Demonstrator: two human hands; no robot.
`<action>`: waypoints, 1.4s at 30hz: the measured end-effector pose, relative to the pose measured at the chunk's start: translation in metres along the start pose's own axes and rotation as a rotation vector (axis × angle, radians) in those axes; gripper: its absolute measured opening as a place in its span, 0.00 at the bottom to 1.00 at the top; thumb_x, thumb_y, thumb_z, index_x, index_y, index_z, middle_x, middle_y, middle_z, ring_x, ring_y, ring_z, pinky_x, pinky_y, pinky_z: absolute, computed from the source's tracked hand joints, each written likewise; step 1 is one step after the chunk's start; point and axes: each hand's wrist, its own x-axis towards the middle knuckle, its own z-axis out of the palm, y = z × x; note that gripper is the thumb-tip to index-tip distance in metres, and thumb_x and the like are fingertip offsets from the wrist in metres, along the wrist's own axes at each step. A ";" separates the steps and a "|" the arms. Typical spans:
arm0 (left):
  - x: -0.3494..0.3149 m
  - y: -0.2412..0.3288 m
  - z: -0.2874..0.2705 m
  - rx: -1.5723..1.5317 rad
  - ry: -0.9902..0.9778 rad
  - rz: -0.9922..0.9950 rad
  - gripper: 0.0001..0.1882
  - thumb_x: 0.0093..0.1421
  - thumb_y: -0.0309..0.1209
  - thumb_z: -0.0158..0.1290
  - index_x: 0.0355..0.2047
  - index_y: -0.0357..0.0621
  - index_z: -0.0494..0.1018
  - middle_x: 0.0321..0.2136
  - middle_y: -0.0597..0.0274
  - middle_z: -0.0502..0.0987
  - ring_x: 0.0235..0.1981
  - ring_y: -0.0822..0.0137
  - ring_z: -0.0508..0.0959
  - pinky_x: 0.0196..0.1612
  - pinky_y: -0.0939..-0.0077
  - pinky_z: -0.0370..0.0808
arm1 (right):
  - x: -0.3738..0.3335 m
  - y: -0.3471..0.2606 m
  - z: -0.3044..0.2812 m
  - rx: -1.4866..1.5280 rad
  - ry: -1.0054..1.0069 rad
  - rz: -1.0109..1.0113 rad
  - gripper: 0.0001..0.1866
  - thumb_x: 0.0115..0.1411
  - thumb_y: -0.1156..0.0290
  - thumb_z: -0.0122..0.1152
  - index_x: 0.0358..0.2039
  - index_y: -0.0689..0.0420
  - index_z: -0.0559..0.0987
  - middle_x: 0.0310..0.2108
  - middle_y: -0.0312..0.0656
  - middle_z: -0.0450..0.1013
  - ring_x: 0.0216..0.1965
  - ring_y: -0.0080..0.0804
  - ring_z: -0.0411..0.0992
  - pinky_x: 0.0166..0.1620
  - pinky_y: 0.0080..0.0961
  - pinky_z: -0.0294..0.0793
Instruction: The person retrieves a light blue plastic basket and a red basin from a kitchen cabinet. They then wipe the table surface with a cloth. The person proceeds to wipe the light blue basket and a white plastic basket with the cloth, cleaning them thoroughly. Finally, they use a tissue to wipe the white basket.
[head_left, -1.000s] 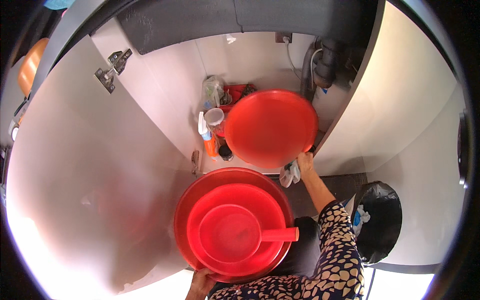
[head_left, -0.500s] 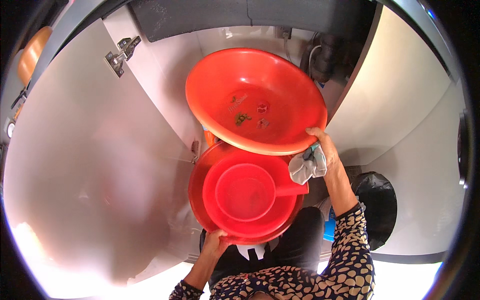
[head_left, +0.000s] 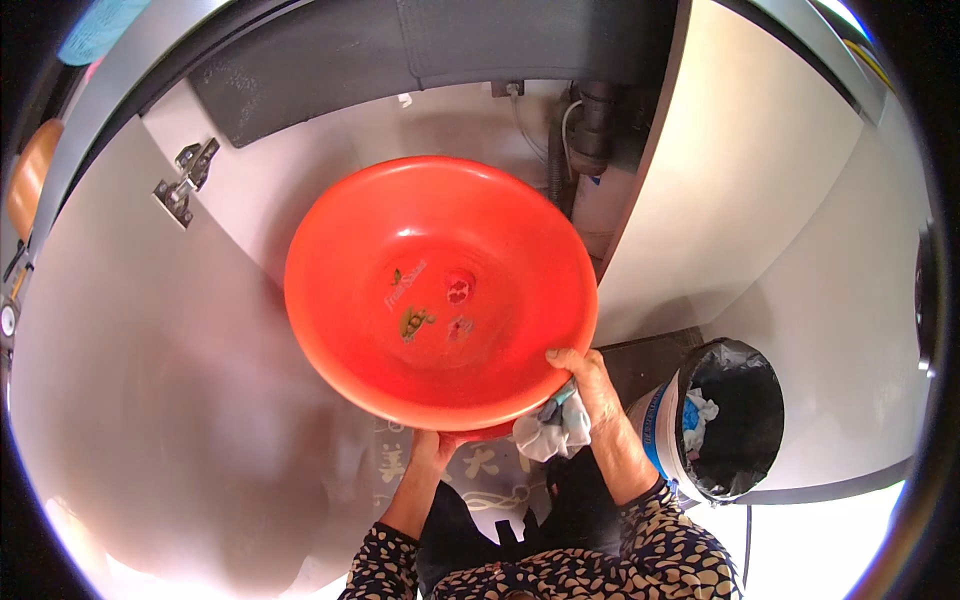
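Observation:
A large orange-red basin [head_left: 400,230] with fruit pictures on its bottom is held in front of me, inside facing up. My right hand [head_left: 593,393] grips its near right rim, thumb over the edge, and a grey-white cloth [head_left: 556,428] hangs from the same hand. Below the basin, only a red edge of another basin [head_left: 482,434] shows. My left hand [head_left: 430,450] is at that edge, its fingers hidden underneath. The smaller red basin and the dipper seen earlier are hidden by the large basin.
An open cabinet surrounds the basin, with its door [head_left: 160,370] at left and a pale panel [head_left: 740,170] at right. Drain pipes [head_left: 590,130] run at the back. A bin [head_left: 740,430] with a black liner stands at right, beside a patterned mat [head_left: 490,465].
The large basin has come nearer and down to the left, over the stacked red basins and dipper. My left hand has moved up with the lower basin, and the view has shifted.

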 end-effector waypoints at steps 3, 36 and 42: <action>0.016 -0.004 0.013 0.160 -0.025 0.075 0.19 0.59 0.41 0.52 0.50 0.54 0.67 0.41 0.62 0.75 0.45 0.59 0.75 0.41 0.48 0.76 | -0.006 0.007 0.003 0.023 -0.038 0.013 0.20 0.50 0.66 0.61 0.40 0.68 0.76 0.35 0.44 0.76 0.35 0.31 0.73 0.42 0.27 0.71; 0.095 -0.022 -0.012 0.067 0.251 -0.030 0.17 0.57 0.43 0.53 0.45 0.54 0.69 0.38 0.60 0.75 0.41 0.60 0.75 0.37 0.56 0.74 | -0.003 0.036 -0.020 0.033 0.037 0.064 0.16 0.52 0.70 0.61 0.39 0.67 0.77 0.37 0.41 0.76 0.37 0.28 0.73 0.45 0.26 0.69; 0.101 -0.023 -0.011 0.080 0.270 -0.026 0.17 0.57 0.43 0.53 0.44 0.55 0.69 0.38 0.60 0.75 0.41 0.60 0.75 0.36 0.57 0.74 | 0.006 0.039 -0.018 0.024 0.053 0.076 0.20 0.51 0.73 0.59 0.43 0.69 0.74 0.38 0.46 0.75 0.39 0.33 0.74 0.46 0.29 0.71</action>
